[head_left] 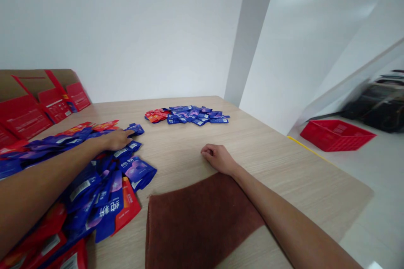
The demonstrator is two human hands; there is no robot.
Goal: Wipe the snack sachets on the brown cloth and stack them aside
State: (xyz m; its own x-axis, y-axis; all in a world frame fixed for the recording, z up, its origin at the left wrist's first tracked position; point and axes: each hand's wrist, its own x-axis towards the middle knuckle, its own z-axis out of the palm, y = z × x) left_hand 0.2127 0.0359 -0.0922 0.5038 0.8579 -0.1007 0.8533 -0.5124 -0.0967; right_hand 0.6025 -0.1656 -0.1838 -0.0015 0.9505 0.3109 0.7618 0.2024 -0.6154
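My left hand [118, 139] reaches over a large pile of blue and red sachets on the left of the table. Its fingers are closed at the edge of a blue sachet [136, 129] at the pile's far right side; the fingertips are partly hidden. More blue sachets [139, 170] lie just in front of that hand. On the bare tabletop rests my right hand [217, 157], loosely curled, with no object showing in it. Under its wrist and forearm lies a brown cloth [198, 222].
A second, smaller heap has blue sachets [197, 114] beside orange-red sachets [156, 115] at the table's [176, 147] far side. Open red cardboard boxes [47, 101] stand at the left back, near the wall. A red plastic basket [337, 134] sits on the floor at right.
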